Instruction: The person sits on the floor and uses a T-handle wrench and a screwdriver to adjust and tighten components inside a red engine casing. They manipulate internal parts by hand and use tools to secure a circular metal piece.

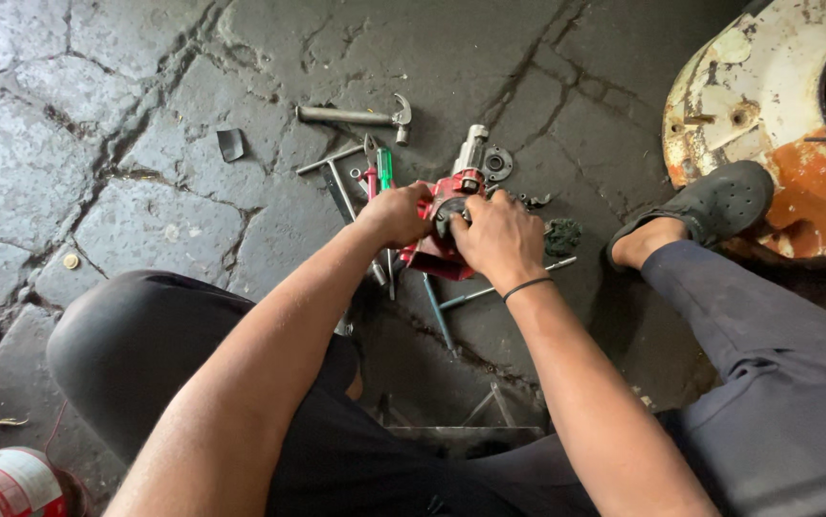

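Note:
A red metal machine part (440,251) with a silver shaft (471,148) at its far end sits on the dark stone floor between my knees. My left hand (396,214) grips its left side. My right hand (497,235), a black band on the wrist, is closed over its top and right side, hiding most of it. Thin metal rods (490,292) stick out from beneath my hands.
A hammer (354,116), a T-handle wrench (334,170), red- and green-handled screwdrivers (383,169) and a round flange (497,163) lie beyond the part. A rusty white and orange machine housing (767,105) stands at right by my shoe (710,206). A red-and-white can (6,483) is at bottom left.

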